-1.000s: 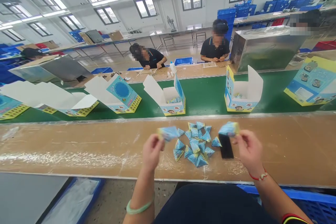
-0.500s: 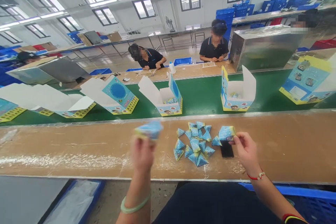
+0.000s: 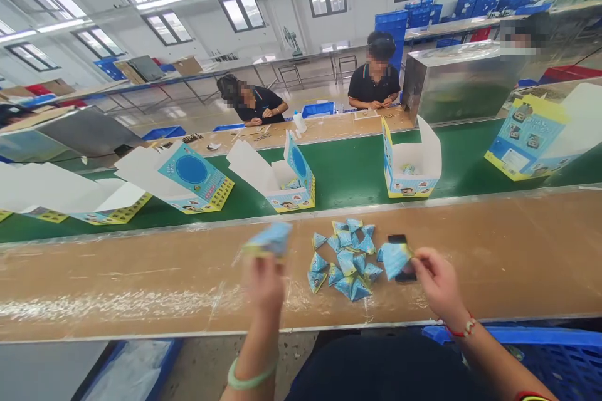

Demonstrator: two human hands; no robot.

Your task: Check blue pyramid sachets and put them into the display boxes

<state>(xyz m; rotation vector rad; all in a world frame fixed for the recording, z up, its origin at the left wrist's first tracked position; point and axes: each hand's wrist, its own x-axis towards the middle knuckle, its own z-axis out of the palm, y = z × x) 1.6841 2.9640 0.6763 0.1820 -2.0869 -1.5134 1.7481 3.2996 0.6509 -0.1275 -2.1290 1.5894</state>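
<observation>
My left hand (image 3: 268,279), somewhat blurred, is closed on a blue and yellow packet (image 3: 270,241) raised above the brown bench (image 3: 141,276). Between thumb and fingers, my right hand (image 3: 435,276) pinches the corner of another such packet (image 3: 395,260), which hangs over a black phone-like object (image 3: 397,239) and partly hides it. A loose cluster of pyramid-shaped packets (image 3: 345,261) lies on the bench between my hands.
Open printed boxes stand on the green belt (image 3: 348,163), one (image 3: 412,182) with packets inside. Two people sit across at the far bench (image 3: 329,131) beside a metal housing (image 3: 456,84). A blue crate (image 3: 555,357) is at lower right.
The packet in my right hand has tipped downward and moved slightly left, uncovering the far end of the black object. The view has shifted a little; my left hand still holds its packet.
</observation>
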